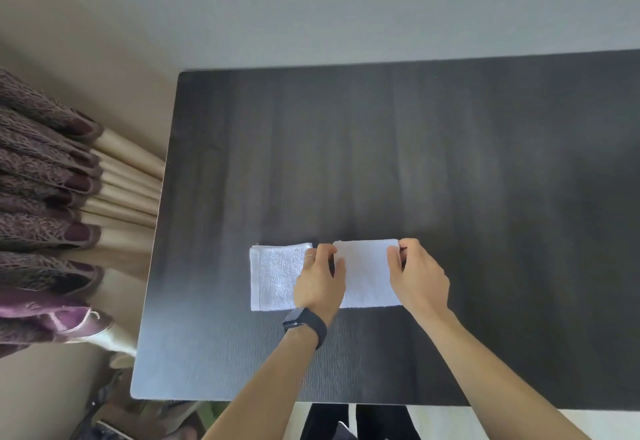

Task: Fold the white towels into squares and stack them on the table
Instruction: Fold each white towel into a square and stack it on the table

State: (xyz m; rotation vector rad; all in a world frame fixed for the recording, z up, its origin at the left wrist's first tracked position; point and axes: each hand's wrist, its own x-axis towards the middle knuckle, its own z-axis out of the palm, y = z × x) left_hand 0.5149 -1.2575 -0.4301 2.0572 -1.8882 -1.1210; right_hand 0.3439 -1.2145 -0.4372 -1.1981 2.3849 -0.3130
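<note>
Two white towels lie side by side on the dark table (pixel 415 145). The left towel (pixel 273 278) is folded into a square and lies flat, partly covered by my left hand. The right towel (pixel 367 273) is a folded square too, held at both far corners. My left hand (pixel 322 278), with a dark watch on its wrist, pinches that towel's far left corner. My right hand (pixel 415 273) pinches its far right corner.
The table's left edge runs close to purple and beige curtains (pixel 52 197). A pale wall stands behind the table's far edge. Dark legs and floor show below the near edge (pixel 346 401). Dark tabletop stretches away beyond and to the right of the towels.
</note>
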